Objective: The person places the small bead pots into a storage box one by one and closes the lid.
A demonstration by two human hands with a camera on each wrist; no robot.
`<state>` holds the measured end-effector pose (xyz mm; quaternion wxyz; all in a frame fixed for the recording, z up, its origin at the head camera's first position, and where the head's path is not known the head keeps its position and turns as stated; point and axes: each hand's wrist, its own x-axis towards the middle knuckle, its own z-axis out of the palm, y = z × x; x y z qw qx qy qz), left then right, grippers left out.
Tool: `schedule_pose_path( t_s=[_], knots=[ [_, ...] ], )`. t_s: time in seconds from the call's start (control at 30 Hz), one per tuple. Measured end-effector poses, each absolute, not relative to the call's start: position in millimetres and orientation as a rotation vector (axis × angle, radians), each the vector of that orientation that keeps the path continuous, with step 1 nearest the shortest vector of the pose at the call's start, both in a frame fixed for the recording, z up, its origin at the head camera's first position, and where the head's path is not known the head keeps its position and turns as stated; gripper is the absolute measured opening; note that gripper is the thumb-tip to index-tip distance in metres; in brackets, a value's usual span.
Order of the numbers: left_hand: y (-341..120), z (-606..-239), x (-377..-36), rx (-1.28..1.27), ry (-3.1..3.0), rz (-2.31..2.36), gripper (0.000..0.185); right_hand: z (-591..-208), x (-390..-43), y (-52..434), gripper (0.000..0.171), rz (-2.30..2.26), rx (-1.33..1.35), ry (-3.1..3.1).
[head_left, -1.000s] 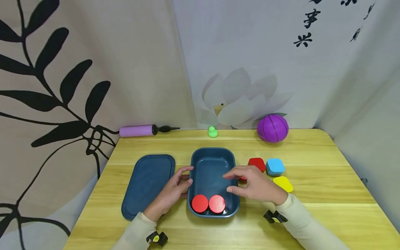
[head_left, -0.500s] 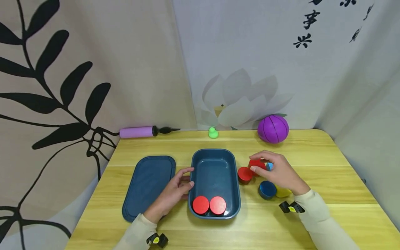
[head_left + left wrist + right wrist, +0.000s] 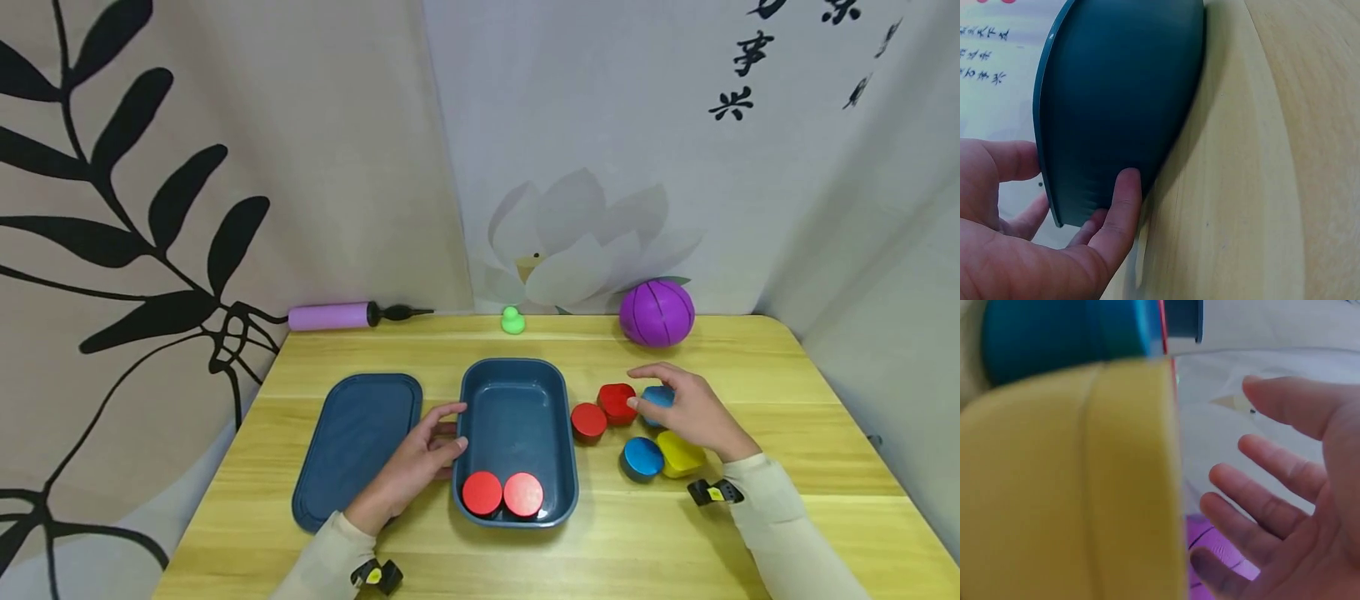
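A dark blue rectangular container stands on the table with two round red pieces inside at its near end. The left hand rests its fingers against the container's left side. In the left wrist view, fingertips touch the container's outer wall. Above a blue rounded-square piece, the right hand hovers with spread fingers, partly hiding it. Nearby sit a round red piece, another red piece, a round blue piece and a yellow one with a seam.
A flat dark blue lid lies left of the container. Along the back edge are a purple hand pump, a small green figure and a purple ball. Behind the table hangs a printed curtain.
The right hand has moved from over the container to the pieces at the right, then slightly further right from the red piece to the blue one. The left hand has stayed put.
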<state>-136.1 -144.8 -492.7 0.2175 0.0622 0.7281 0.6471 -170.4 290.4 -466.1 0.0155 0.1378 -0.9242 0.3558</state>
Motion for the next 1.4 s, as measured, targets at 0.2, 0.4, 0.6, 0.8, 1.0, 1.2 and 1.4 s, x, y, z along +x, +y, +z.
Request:
schedule_pose_path(
  t_s=[0.2, 0.4, 0.6, 0.8, 1.0, 1.2, 1.4],
  knots=[
    [-144, -492, -136, 0.176, 2.017, 1.795, 0.057, -472, -170, 304, 0.054, 1.089, 0.331, -2.929],
    [-144, -491, -136, 0.170, 2.011, 1.792, 0.057, -478, -168, 315, 0.057, 1.092, 0.334, -2.953],
    [-144, -491, -134, 0.179, 2.006, 1.795, 0.058, -485, -169, 321, 0.057, 1.115, 0.343, -2.973],
    [-145, -492, -133, 0.171, 2.010, 1.792, 0.057, -486, -169, 322, 0.061, 1.137, 0.353, -3.008],
    [-145, -493, -135, 0.164, 2.017, 1.798, 0.057, -483, -170, 322, 0.059, 1.116, 0.343, -3.004],
    [-145, -494, -136, 0.165, 2.002, 1.797, 0.057, -478, -169, 325, 0.060, 1.095, 0.318, -2.975],
    [-145, -491, -135, 0.166, 2.001, 1.811, 0.058, -467, -168, 326, 0.057, 1.109, 0.308, -2.891]
  ],
)
